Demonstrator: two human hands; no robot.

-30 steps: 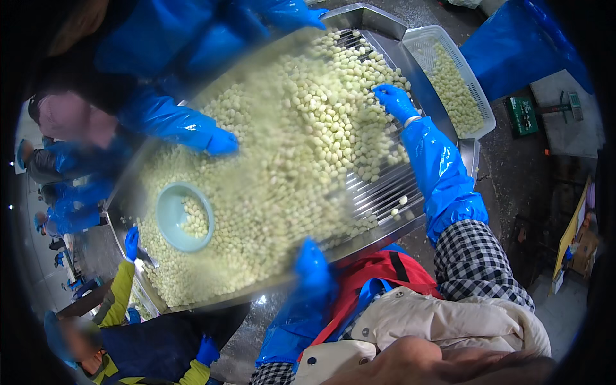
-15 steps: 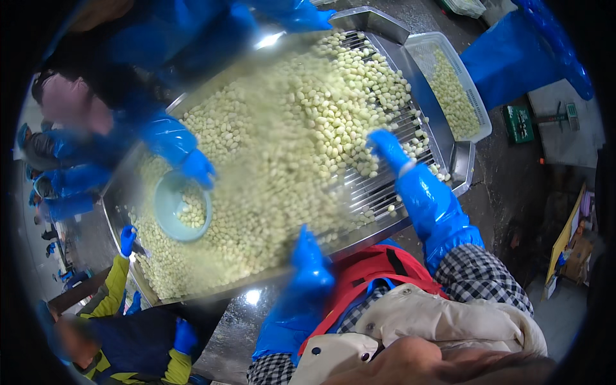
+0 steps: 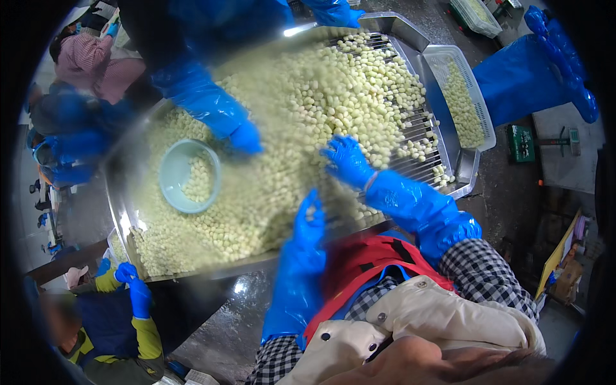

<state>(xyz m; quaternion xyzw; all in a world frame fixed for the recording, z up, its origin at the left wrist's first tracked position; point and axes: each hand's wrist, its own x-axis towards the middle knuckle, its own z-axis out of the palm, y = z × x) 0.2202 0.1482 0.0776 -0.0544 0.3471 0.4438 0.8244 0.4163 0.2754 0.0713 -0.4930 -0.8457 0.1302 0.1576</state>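
Grip: our right hand (image 3: 348, 162) splayed, smooth oval kernels (image 3: 335, 106) beneath; our left hand (image 3: 310, 221) alongside, whether grasping we cannot tell

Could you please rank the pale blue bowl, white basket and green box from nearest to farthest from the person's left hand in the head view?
1. Pale blue bowl: left of the left hand.
2. White basket: upper right.
3. Green box: farther right, past the basket.

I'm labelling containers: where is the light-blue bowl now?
In the head view, the light-blue bowl sits left of centre among the pale oval pieces, below and left of a co-worker's gloved hand.
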